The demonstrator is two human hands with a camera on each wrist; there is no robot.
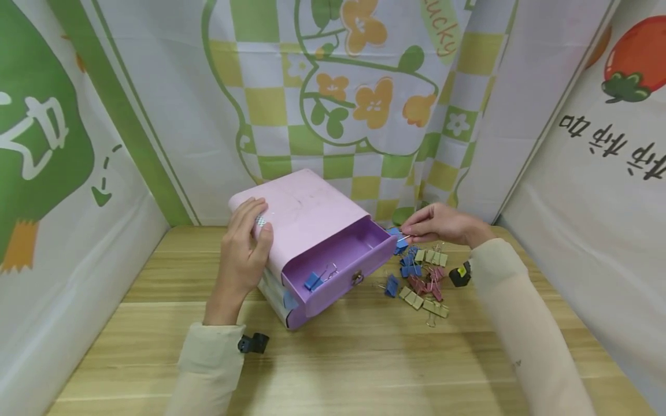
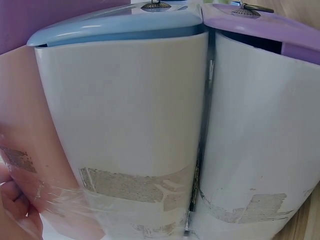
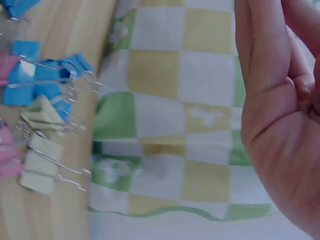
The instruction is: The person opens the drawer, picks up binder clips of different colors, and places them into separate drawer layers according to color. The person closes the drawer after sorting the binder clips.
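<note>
Right now your right hand (image 1: 442, 224) pinches a blue binder clip (image 1: 399, 242) by its wire handle, just beside the far corner of the pulled-out purple drawer (image 1: 372, 263). Your left hand (image 1: 240, 249) rests on the edge of the pink box (image 1: 307, 211), its fingers relaxed. 1 blue clip (image 1: 313, 281) lies inside the drawer; blue, pink and pale green clips (image 1: 413, 298) lie on the wooden table (image 1: 364, 364).

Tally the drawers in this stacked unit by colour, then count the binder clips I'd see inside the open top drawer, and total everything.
Purple drawers: 2
Blue drawer: 1
Blue binder clip inside: 1
Total: 4
</note>
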